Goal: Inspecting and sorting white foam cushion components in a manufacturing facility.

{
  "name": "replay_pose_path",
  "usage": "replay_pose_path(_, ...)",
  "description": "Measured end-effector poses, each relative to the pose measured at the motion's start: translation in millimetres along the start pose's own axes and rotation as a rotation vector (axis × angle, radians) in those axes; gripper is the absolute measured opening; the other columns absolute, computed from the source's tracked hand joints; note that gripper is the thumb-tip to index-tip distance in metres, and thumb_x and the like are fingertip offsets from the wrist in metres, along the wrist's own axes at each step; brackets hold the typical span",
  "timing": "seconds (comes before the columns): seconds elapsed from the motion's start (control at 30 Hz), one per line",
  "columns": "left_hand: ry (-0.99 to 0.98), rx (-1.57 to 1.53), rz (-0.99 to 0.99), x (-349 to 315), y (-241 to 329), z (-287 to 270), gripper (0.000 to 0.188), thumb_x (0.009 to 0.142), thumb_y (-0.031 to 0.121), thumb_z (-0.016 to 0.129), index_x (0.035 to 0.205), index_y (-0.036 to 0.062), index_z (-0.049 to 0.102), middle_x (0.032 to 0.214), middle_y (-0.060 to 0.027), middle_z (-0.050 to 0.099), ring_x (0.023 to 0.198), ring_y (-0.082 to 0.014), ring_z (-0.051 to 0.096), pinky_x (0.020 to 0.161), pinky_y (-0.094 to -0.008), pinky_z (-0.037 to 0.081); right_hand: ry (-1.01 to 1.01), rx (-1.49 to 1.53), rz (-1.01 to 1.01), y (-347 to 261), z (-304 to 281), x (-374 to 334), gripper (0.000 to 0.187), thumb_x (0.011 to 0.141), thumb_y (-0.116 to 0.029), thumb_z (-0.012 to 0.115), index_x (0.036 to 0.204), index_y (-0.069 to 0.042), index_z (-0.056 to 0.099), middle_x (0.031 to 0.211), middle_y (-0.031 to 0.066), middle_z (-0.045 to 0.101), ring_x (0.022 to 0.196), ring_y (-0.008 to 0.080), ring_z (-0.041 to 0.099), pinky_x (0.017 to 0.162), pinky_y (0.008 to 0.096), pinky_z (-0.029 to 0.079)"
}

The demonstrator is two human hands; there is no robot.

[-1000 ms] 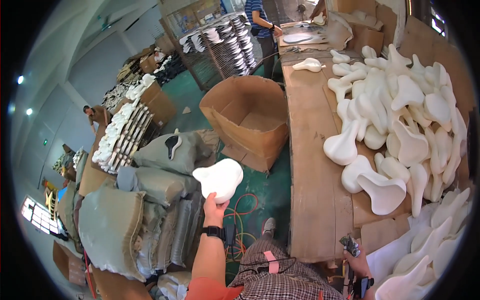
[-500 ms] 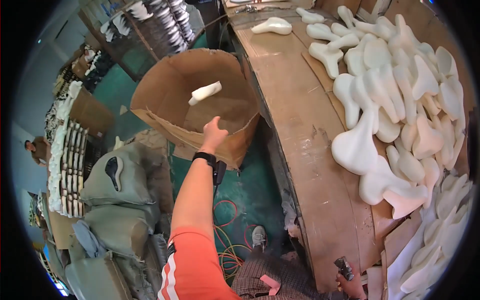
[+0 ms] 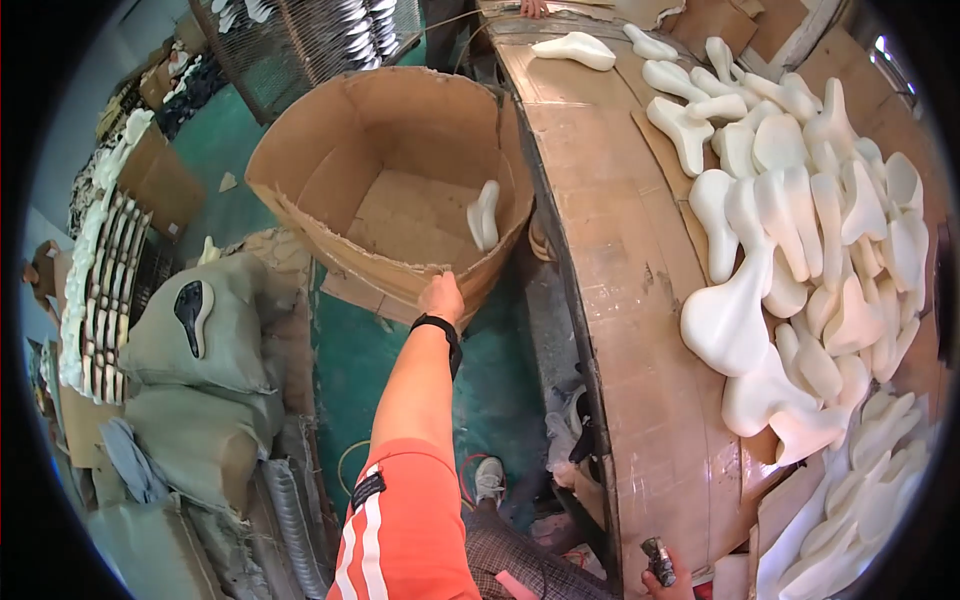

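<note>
My left hand [image 3: 440,297] is closed at the near rim of a large open cardboard box [image 3: 330,235], its fingers curled over the edge. Inside that box, a white foam saddle pad [image 3: 484,216] rests against the right wall. At the bottom right, my right hand [image 3: 672,586] grips a small dark metal tool [image 3: 658,562] with a rounded end; its kind cannot be made out. It is over the near end of a cardboard-covered workbench [image 3: 620,300]. Many more foam saddle pads [image 3: 725,320] lie heaped along the bench's right side.
Stuffed grey-green sacks [image 3: 200,320] are stacked at left, one bearing a black-and-white saddle [image 3: 193,318]. Behind stands a rack [image 3: 300,45] of saddle-shaped pieces. Hoses lie by my shoe [image 3: 489,480]. Another person's hand [image 3: 535,8] is at the bench's far end.
The foam saddle pad, in mid-air over the box before, now lies inside it at the right. My left hand, stretched out earlier, has closed on the near rim. The view has shifted.
</note>
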State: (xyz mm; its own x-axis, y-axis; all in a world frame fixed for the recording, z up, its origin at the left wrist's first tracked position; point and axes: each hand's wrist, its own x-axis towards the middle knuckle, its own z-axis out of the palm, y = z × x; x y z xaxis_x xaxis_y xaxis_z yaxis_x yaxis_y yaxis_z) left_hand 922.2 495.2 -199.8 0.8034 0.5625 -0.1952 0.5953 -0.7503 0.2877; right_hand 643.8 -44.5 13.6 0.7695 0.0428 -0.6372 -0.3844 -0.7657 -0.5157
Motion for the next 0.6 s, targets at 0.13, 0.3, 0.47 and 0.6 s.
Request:
replay_pose_path(0.13,0.073,0.041,0.047,-37,-6,7,0.015,0.082,0.01,0.053,0.083,0.0056,0.068,0.091,-0.0186,0.067,0.088,-0.0356,0.065,0.076,-0.045,0.053,0.022,-0.06,0.151,1,3,-9,0.044,0.082,-0.029,0.07,0.11,0.002,0.056,0.074,0.0174,0.061,0.065,0.0281,0.058,0.057,0.0396,0.047)
replay_pose_path(0.3,0.098,-0.098,0.125,-135,-20,16,0.013,0.079,0.01,0.053,0.078,0.0036,0.064,0.082,-0.0226,0.064,0.081,-0.0417,0.062,0.07,-0.0518,0.05,-0.049,-0.078,0.043,18,2,-17,0.042,0.083,-0.026,0.069,0.112,0.001,0.056,0.076,0.0171,0.061,0.066,0.0253,0.057,0.057,0.0391,0.046)
replay_pose_path(0.47,-0.047,-0.221,0.161,-267,-30,30,0.011,0.078,0.012,0.053,0.077,0.004,0.061,0.08,-0.0221,0.063,0.076,-0.0419,0.062,0.068,-0.0515,0.05,-0.009,-0.016,-0.17,4,-17,-23,0.044,0.084,-0.019,0.067,0.12,0.0,0.051,0.085,0.0174,0.061,0.072,0.0231,0.057,0.062,0.0367,0.048)
replay_pose_path(0.6,-0.145,-0.201,0.207,-348,-32,48,0.012,0.077,0.015,0.056,0.074,0.005,0.063,0.079,-0.0197,0.064,0.074,-0.0391,0.063,0.066,-0.049,0.051,-0.087,0.103,-0.019,4,-32,-31,0.05,0.084,-0.017,0.066,0.127,-0.002,0.047,0.088,0.0162,0.061,0.077,0.0257,0.057,0.067,0.0351,0.048)
